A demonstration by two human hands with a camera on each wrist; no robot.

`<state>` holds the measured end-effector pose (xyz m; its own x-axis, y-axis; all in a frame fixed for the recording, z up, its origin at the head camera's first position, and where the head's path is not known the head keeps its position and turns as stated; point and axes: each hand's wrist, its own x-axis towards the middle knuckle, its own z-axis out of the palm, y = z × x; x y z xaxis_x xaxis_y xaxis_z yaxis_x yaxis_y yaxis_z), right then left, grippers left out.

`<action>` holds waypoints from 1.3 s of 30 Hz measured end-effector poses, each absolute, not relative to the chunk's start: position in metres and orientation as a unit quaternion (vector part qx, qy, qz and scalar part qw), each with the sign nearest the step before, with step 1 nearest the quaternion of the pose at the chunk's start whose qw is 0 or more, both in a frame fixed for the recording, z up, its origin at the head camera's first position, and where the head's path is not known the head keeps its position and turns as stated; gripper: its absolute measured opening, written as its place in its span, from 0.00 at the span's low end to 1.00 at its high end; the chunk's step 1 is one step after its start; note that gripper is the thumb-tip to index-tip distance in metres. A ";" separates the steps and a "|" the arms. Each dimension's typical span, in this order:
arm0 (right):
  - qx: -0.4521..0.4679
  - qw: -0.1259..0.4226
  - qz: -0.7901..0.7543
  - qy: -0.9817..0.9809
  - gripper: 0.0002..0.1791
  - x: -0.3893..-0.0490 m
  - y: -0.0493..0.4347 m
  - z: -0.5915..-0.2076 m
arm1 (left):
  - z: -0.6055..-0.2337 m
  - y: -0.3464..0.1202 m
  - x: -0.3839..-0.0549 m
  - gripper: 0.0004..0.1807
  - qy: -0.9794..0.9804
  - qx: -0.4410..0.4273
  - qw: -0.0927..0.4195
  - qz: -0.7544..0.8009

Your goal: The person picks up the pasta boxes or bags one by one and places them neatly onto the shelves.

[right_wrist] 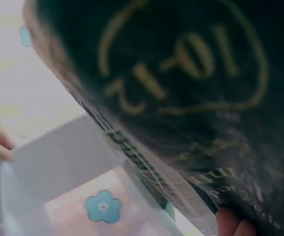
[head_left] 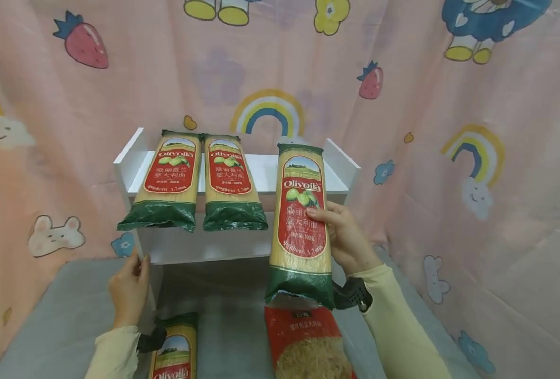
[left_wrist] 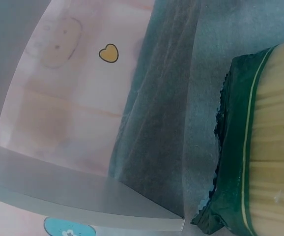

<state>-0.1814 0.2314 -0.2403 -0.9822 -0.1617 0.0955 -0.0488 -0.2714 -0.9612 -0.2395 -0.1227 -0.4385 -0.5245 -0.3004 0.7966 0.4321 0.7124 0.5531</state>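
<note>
My right hand (head_left: 351, 239) grips a spaghetti pack (head_left: 291, 263) by its right edge, thumb on the red label. The pack is upright in front of the right part of a white shelf (head_left: 209, 247). In the right wrist view, this pack's dark green end (right_wrist: 181, 73) fills much of the frame. My left hand (head_left: 130, 292) holds the front edge of the shelf's left side panel, fingers bent around it. Two more spaghetti packs, the left one (head_left: 171, 173) and the middle one (head_left: 228, 176), lie side by side on the top board, their green ends overhanging the front.
Below the shelf, another spaghetti pack (head_left: 173, 352) lies at the left on the grey cloth (head_left: 232, 326). A red bag of pasta (head_left: 308, 342) lies at the right, under the held pack. A pink patterned curtain (head_left: 270, 63) hangs behind.
</note>
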 end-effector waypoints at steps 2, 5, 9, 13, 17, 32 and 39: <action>-0.076 0.040 -0.804 0.589 0.14 -0.190 0.230 -0.237 | -0.439 -0.121 -0.241 0.05 -0.788 -0.046 0.486 -0.375; -0.058 0.058 -0.813 0.576 0.16 -0.200 0.229 -0.233 | -0.439 -0.119 -0.243 0.03 -0.787 -0.050 0.484 -0.378; -0.029 0.090 -0.828 0.552 0.21 -0.211 0.230 -0.229 | -0.441 -0.118 -0.243 0.07 -0.782 -0.046 0.490 -0.383; 0.004 0.103 -0.851 0.515 0.24 -0.220 0.231 -0.227 | -0.441 -0.118 -0.243 0.14 -0.779 -0.044 0.494 -0.383; 0.035 0.060 -0.859 0.507 0.23 -0.227 0.229 -0.228 | -0.441 -0.118 -0.244 0.11 -0.779 -0.044 0.498 -0.379; 0.054 -0.011 -0.823 0.566 0.23 -0.221 0.224 -0.243 | -0.443 -0.120 -0.243 0.13 -0.774 -0.037 0.502 -0.383; -0.007 0.010 -0.828 0.560 0.25 -0.206 0.222 -0.250 | -0.443 -0.120 -0.243 0.14 -0.771 -0.033 0.508 -0.383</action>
<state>-0.2058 0.2218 -0.2496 -0.9997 -0.0246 0.0005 0.0087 -0.3725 -0.9280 -0.2430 -0.1204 -0.4430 -0.4823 -0.3389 0.8078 0.4395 0.7040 0.5579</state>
